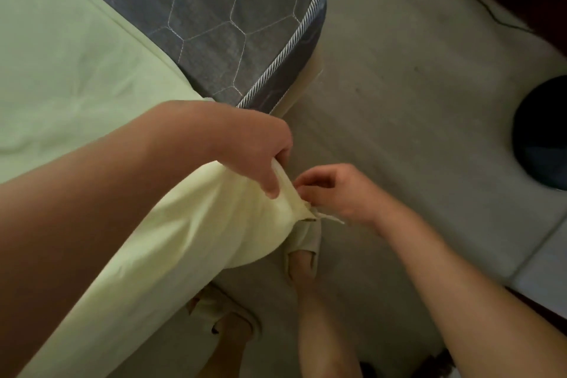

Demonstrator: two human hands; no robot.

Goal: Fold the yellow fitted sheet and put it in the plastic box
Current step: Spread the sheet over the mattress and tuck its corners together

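At the raised corner of the yellow fitted sheet (92, 64), the left hand (254, 147) has its fingers and thumb curled round a bunched fold of cloth, lifting it off the grey quilted mattress (214, 9). Just right of that grip, the right hand (337, 193) hovers with curled fingers at the corner seam, where a thin loose tape (329, 218) sticks out. Blur hides whether it pinches cloth or tape. Behind the grip, most of the sheet lies spread over the mattress.

Likely trouble: a tug on the tape rather than the hem could tear the seam, and cloth hanging below the grip may drag on the floor or catch underfoot. With only one corner in hand, the rest might slide off in a heap, spoiling any neat fold.

Count: one sheet, one mattress, two hands, two slippers (303, 244) below the grip, one dark round object (543, 132) far right, one cable (484, 0). No plastic box is in view.
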